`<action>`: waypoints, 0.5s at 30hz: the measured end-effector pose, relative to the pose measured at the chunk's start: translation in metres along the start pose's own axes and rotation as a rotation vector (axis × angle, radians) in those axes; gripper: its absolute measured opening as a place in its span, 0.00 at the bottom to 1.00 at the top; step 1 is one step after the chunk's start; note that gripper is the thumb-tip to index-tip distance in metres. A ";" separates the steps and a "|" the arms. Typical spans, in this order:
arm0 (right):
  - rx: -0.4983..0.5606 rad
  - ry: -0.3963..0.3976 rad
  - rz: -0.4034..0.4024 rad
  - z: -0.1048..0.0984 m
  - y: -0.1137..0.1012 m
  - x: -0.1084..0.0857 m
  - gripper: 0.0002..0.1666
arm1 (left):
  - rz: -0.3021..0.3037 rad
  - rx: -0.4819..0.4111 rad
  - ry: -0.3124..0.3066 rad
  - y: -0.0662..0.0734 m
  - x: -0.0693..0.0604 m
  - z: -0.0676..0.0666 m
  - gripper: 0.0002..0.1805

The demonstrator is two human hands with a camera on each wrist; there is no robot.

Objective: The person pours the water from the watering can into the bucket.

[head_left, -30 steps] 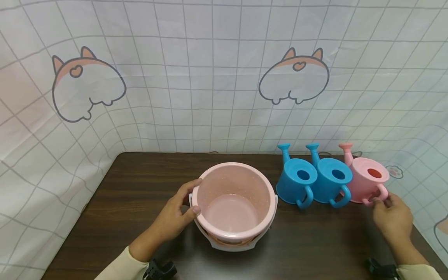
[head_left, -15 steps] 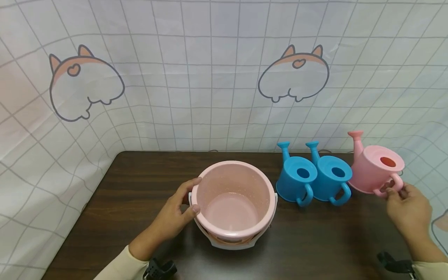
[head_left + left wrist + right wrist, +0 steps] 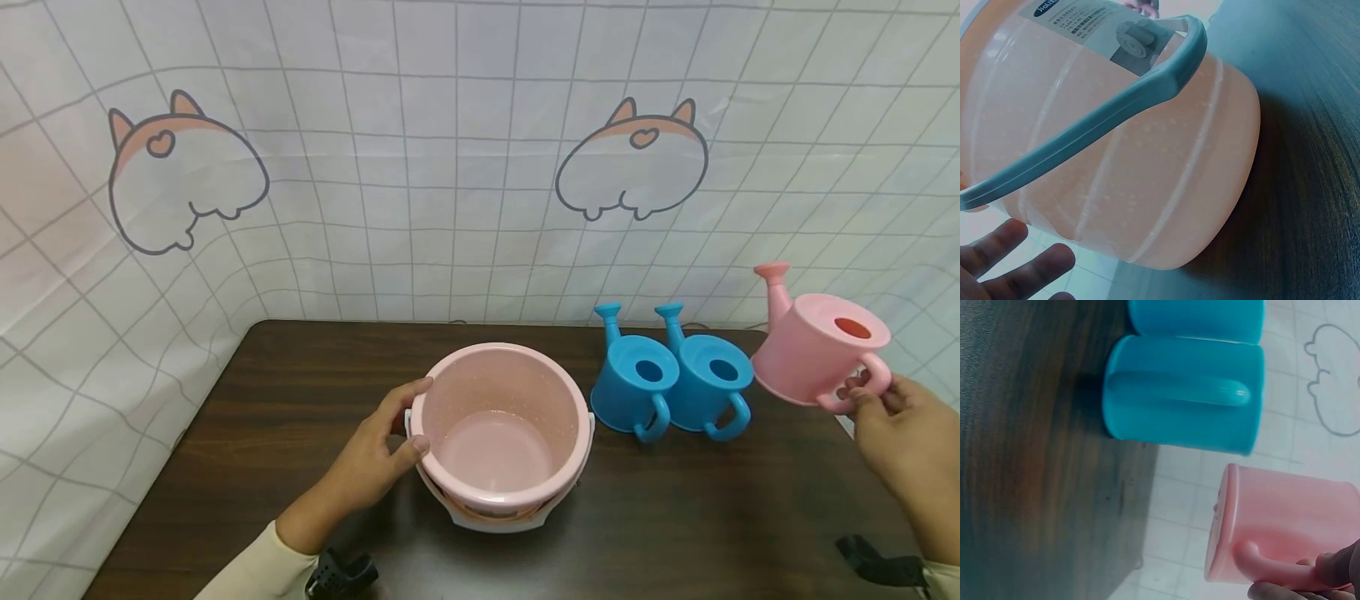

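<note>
In the head view, my right hand (image 3: 909,427) grips a pink watering can (image 3: 810,350) by its handle, holding it up off the table at the right. Its spout points up and away. Thumb and fingers wrap the handle in the right wrist view. Two blue watering cans (image 3: 628,392) stand side by side to the left of it. My left hand (image 3: 363,467) rests against the left rim of a pink bucket (image 3: 517,502), thumb and index finger spread. Its visible fingertips (image 3: 1054,257) look straight beside the bucket wall (image 3: 1147,175). The bucket holds a little clear water or has a shiny bottom; I cannot tell.
The dark wooden table (image 3: 300,367) extends around the bucket. Behind it hangs a white grid-patterned cloth (image 3: 420,167) with cartoon corgi prints. The bucket's pale handle (image 3: 498,525) hangs down in front. Its label (image 3: 1094,31) shows in the left wrist view.
My right hand has lifted the pink watering can off the table and carried it up and to the right, away from the blue ones. The left hand and bucket have stayed in place.
</note>
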State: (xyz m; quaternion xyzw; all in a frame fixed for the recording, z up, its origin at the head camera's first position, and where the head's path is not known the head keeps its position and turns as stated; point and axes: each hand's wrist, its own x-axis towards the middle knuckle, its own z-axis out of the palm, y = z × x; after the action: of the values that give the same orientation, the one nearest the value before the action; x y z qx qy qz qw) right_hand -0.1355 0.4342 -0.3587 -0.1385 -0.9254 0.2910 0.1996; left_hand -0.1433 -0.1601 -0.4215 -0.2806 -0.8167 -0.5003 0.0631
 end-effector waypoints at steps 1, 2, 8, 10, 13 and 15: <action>0.032 -0.010 -0.011 -0.002 -0.001 0.000 0.26 | -0.001 -0.001 0.000 0.000 0.000 0.000 0.34; 0.070 -0.019 -0.028 -0.003 -0.003 0.001 0.26 | -0.003 -0.001 -0.001 0.000 0.000 0.000 0.34; 0.192 0.017 -0.105 -0.009 -0.016 0.003 0.23 | -0.006 0.005 0.000 0.001 0.000 0.000 0.34; 0.220 0.031 -0.122 -0.010 -0.019 0.003 0.22 | -0.004 0.003 0.001 0.001 0.000 0.000 0.34; 0.256 0.023 -0.158 -0.012 -0.024 0.004 0.18 | 0.001 0.004 0.002 0.000 0.000 0.000 0.34; 0.260 0.019 -0.172 -0.013 -0.028 0.004 0.16 | 0.006 0.005 0.001 0.000 0.000 0.000 0.34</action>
State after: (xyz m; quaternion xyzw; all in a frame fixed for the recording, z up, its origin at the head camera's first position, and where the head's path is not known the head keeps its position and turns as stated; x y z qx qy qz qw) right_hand -0.1375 0.4197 -0.3311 -0.0346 -0.8863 0.3889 0.2490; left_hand -0.1433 -0.1598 -0.4217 -0.2825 -0.8171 -0.4983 0.0657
